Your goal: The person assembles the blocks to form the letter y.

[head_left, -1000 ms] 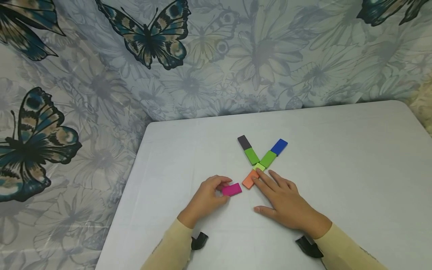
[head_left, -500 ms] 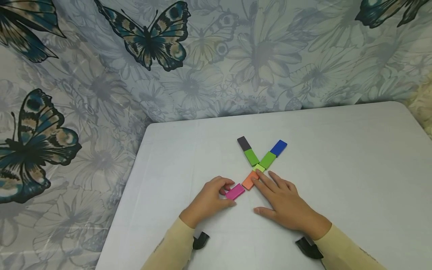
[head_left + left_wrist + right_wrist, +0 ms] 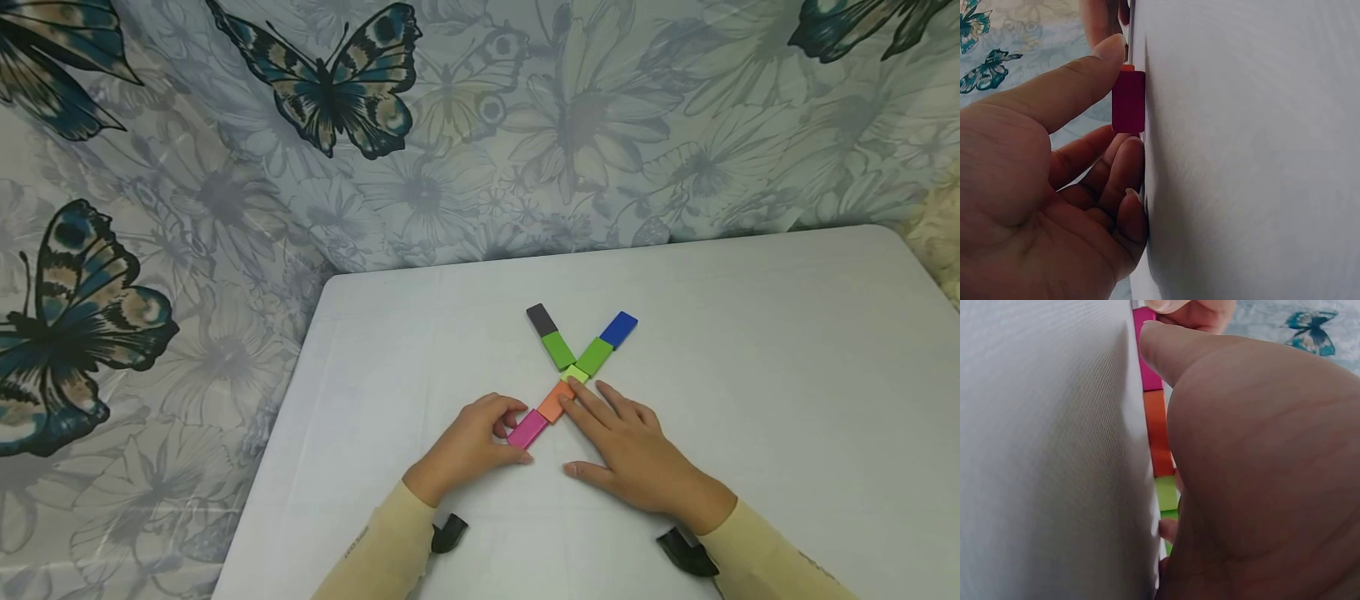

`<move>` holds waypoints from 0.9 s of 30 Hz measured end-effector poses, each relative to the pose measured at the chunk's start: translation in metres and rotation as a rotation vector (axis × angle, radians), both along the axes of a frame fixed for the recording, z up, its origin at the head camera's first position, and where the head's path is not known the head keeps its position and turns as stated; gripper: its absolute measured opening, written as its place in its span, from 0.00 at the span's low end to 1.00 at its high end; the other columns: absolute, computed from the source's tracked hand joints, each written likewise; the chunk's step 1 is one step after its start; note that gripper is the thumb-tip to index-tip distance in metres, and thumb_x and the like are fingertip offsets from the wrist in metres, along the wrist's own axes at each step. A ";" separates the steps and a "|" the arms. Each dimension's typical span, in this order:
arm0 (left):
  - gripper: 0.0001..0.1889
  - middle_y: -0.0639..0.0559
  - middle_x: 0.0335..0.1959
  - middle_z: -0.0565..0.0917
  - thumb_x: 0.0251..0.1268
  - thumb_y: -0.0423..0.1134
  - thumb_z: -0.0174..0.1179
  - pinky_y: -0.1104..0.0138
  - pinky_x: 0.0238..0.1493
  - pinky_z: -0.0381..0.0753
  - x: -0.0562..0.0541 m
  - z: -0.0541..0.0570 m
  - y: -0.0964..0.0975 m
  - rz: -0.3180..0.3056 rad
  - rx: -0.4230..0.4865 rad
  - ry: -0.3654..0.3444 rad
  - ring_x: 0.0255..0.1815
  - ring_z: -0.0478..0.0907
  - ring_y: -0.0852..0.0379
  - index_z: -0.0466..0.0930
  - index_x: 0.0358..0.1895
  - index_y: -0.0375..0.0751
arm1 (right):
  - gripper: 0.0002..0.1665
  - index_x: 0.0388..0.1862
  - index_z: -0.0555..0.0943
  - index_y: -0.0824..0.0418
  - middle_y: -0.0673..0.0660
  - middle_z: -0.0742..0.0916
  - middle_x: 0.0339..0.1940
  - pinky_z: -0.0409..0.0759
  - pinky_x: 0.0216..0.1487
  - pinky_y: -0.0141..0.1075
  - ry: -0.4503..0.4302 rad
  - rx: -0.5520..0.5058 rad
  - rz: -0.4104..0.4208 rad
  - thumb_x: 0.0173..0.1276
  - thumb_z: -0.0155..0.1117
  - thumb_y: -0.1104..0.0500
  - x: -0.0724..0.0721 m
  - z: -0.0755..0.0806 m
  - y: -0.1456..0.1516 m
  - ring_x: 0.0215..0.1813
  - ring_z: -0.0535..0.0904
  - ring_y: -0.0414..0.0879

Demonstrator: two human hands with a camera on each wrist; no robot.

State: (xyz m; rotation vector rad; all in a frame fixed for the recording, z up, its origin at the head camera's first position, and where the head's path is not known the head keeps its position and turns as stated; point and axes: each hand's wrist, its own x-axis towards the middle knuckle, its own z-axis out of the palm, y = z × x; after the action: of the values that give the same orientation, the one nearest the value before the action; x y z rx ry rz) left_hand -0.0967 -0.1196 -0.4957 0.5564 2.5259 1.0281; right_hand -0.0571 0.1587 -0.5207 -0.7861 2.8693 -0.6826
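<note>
My left hand point(image 3: 476, 437) pinches a magenta block point(image 3: 528, 429) between thumb and fingers; in the left wrist view the block's point(image 3: 1129, 101) end face shows between them. The magenta block meets the lower end of an orange block point(image 3: 553, 403). My right hand point(image 3: 630, 450) lies with spread, straight fingers, its fingertips on the orange block's edge. Above that come a small lime block point(image 3: 575, 374) and two green blocks branching apart, the left one point(image 3: 558, 350) tipped by a dark grey block point(image 3: 542, 319), the right one point(image 3: 596, 357) by a blue block point(image 3: 619, 330).
The blocks lie on a white-covered table point(image 3: 750, 358) with rounded far corners. Behind it and to its left hangs fabric point(image 3: 480, 150) printed with flowers and butterflies. Black wrist devices point(image 3: 450, 533) show under both sleeves.
My left hand has slid the magenta block right and turned it in line with the orange block, closing the gap between them. My right hand has stayed in place.
</note>
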 end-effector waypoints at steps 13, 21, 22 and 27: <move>0.34 0.63 0.45 0.80 0.58 0.42 0.86 0.70 0.48 0.81 -0.002 -0.003 0.008 -0.034 -0.007 0.020 0.43 0.77 0.65 0.83 0.67 0.41 | 0.53 0.90 0.62 0.52 0.54 0.56 0.91 0.56 0.72 0.71 -0.011 -0.010 0.004 0.78 0.63 0.28 -0.003 0.001 0.006 0.86 0.50 0.68; 0.35 0.63 0.46 0.80 0.59 0.44 0.85 0.70 0.48 0.80 -0.002 -0.002 0.011 -0.061 -0.022 0.019 0.43 0.76 0.65 0.82 0.69 0.41 | 0.54 0.90 0.62 0.53 0.55 0.56 0.91 0.55 0.73 0.71 -0.022 -0.024 0.004 0.77 0.64 0.29 -0.003 0.001 0.009 0.86 0.50 0.68; 0.35 0.62 0.46 0.80 0.60 0.45 0.85 0.70 0.48 0.80 -0.003 -0.001 0.011 -0.065 -0.022 0.021 0.43 0.76 0.64 0.81 0.69 0.41 | 0.54 0.90 0.61 0.53 0.55 0.56 0.91 0.54 0.73 0.71 -0.028 -0.027 0.004 0.77 0.64 0.28 -0.003 0.002 0.009 0.87 0.50 0.68; 0.33 0.62 0.47 0.80 0.66 0.52 0.80 0.68 0.50 0.80 -0.007 0.004 0.007 -0.057 -0.023 0.030 0.45 0.77 0.63 0.81 0.70 0.43 | 0.56 0.91 0.58 0.51 0.56 0.54 0.92 0.56 0.75 0.68 -0.067 -0.051 -0.016 0.76 0.62 0.26 -0.006 0.006 0.009 0.87 0.51 0.65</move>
State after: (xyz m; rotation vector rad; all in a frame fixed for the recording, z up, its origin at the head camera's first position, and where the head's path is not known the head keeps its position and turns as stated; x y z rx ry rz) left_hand -0.1033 -0.1126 -0.4922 0.6378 2.5290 0.9759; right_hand -0.0635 0.1680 -0.5145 -0.7327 2.8110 -0.7719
